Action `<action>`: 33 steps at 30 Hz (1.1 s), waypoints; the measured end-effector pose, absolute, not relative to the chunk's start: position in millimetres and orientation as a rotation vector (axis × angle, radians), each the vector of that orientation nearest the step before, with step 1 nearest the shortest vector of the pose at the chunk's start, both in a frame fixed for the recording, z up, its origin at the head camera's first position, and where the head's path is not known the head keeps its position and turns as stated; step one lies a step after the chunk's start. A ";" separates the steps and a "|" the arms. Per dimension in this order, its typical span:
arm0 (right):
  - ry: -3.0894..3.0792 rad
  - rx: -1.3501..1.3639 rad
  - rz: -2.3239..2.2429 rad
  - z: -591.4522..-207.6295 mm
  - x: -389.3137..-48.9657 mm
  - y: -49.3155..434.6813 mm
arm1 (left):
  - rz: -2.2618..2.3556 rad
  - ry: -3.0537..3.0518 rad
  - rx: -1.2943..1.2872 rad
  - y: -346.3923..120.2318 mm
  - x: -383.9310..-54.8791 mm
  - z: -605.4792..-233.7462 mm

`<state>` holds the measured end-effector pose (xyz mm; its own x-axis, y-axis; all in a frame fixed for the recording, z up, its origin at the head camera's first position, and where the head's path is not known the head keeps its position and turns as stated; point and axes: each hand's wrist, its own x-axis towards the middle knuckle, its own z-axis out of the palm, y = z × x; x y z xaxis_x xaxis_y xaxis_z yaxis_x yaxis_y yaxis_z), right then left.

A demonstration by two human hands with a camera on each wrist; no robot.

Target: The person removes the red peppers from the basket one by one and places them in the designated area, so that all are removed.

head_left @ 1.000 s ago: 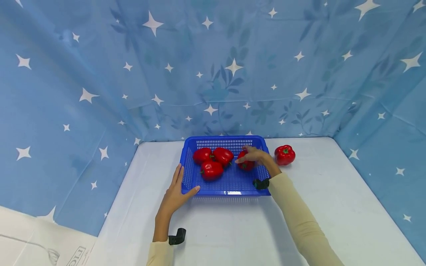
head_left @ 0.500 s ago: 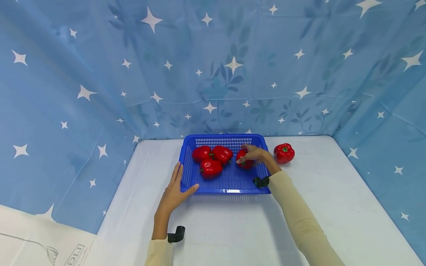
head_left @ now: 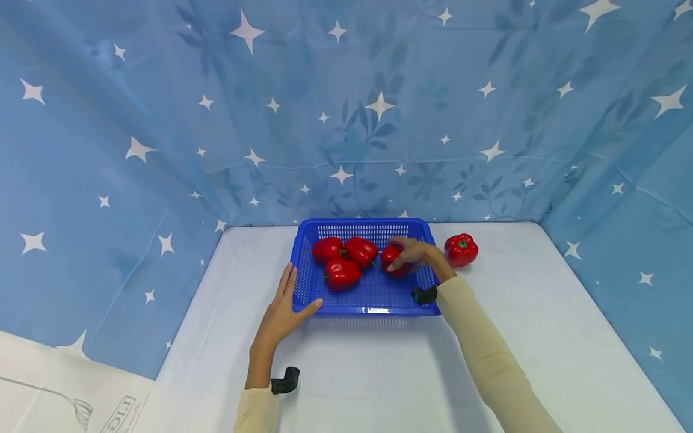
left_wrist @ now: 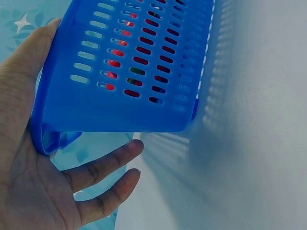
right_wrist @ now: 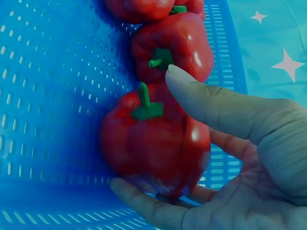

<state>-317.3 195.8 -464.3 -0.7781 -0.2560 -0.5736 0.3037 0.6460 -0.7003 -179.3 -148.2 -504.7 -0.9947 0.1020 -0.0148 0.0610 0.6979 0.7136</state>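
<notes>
A blue plastic basket [head_left: 373, 311] holds several red bell peppers. My left hand [head_left: 278, 316] rests against its near left corner, thumb along the front rim; in the left wrist view two fingers extend straight below the basket wall, the others hidden. Inside the basket's right half, my right hand [head_left: 417, 252] reaches around a bell pepper [right_wrist: 153, 143] with its stem toward the camera. The right thumb lies over the pepper's upper side, the fingers loosely below and behind it, with a gap to the palm. Three other bell peppers [head_left: 342, 275] cluster left of it.
One more bell pepper [head_left: 461, 250] stands on the white table [head_left: 357, 385], right of the basket. A blue starred curtain [head_left: 346, 120] hangs behind and on both sides. Black wrist cameras [head_left: 286, 380] are worn on both arms.
The bell pepper under my right hand has shifted slightly left, toward the cluster. My right thumb has drawn back over it a little. My left hand stays at the basket corner.
</notes>
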 end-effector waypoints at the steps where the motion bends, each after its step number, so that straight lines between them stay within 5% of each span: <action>1: 2.204 0.028 -1.091 -464.0 -317.2 195.9 | 1.194 2.845 0.135 -148.5 -179.5 -504.7; 33: 2.371 -0.024 -0.956 -466.2 -314.2 196.1 | 1.194 2.835 0.120 -149.9 -179.6 -506.4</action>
